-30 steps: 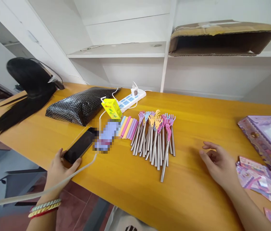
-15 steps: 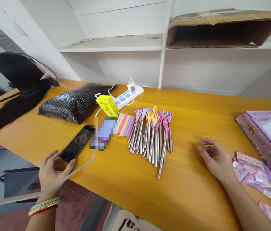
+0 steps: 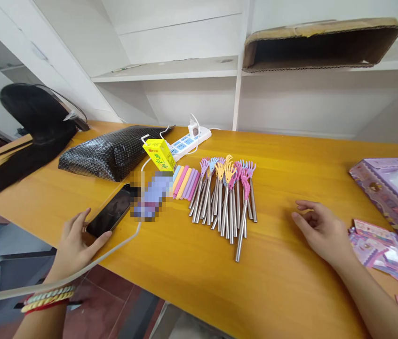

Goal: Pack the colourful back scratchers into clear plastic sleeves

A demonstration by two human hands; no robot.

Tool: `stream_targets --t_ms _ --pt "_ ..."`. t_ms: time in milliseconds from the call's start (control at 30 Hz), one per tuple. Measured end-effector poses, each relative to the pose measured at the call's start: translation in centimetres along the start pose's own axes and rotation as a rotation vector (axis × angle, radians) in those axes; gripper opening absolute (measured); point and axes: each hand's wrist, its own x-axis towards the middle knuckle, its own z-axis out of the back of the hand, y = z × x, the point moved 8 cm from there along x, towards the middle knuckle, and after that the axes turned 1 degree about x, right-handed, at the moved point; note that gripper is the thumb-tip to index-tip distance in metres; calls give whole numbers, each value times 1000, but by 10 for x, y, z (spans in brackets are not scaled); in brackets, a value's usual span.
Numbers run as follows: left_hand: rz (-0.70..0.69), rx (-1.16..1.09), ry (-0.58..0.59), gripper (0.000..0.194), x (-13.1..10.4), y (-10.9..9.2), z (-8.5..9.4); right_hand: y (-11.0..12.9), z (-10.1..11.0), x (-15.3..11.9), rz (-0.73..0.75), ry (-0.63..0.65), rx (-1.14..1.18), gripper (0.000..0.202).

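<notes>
My left hand point(image 3: 75, 242) is at the near end of a black smartphone point(image 3: 111, 212) lying flat on the table. Its thumb and fingers are spread to either side of that end, not closed on it. Over to the right, my right hand point(image 3: 321, 230) is held loosely curled, thumb apart from the fingers, with nothing visible in it. Between the hands lies a bunch of back scratchers point(image 3: 225, 202) with metal rods and pastel hand-shaped heads. Beside them is a row of pastel sticks point(image 3: 186, 182). A pixelated bluish item point(image 3: 153, 195) sits between phone and sticks.
A yellow drink carton point(image 3: 159, 155) stands behind the sticks, near a white power strip point(image 3: 188, 141) and a black bubble-wrap parcel point(image 3: 103, 150). A white cable point(image 3: 124, 242) crosses the front left. Printed cards point(image 3: 384, 249) and a purple box point(image 3: 389, 197) lie at right.
My left hand has drawn back slightly from the phone, toward the lower left, with its fingers spread. My right hand stays almost where it was. The camera view has shifted slightly.
</notes>
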Motion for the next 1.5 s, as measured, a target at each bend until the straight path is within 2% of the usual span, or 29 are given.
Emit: stream_targets --t_ms 100,267,467,667,967,1167,1500 --pt "-72 21 25 77 9 1 -6 5 0 0 31 -8 -36 35" --pt "-8 -6 -32 78 9 4 -6 15 -1 -1 91 -16 -84 32" --pt "-49 5 -49 83 9 -3 -5 30 -7 -5 145 13 -135 31" --pt "-23 5 -38 80 12 -3 -6 44 -14 -9 236 64 -158 31" --pt "-17 39 -33 76 9 -6 -5 42 -16 -7 270 95 -173 31" --pt "-60 37 -55 72 10 -5 -6 39 -19 -6 273 118 -185 30" --pt "-41 -4 -80 74 9 -7 -3 38 -22 -5 277 153 -212 32"
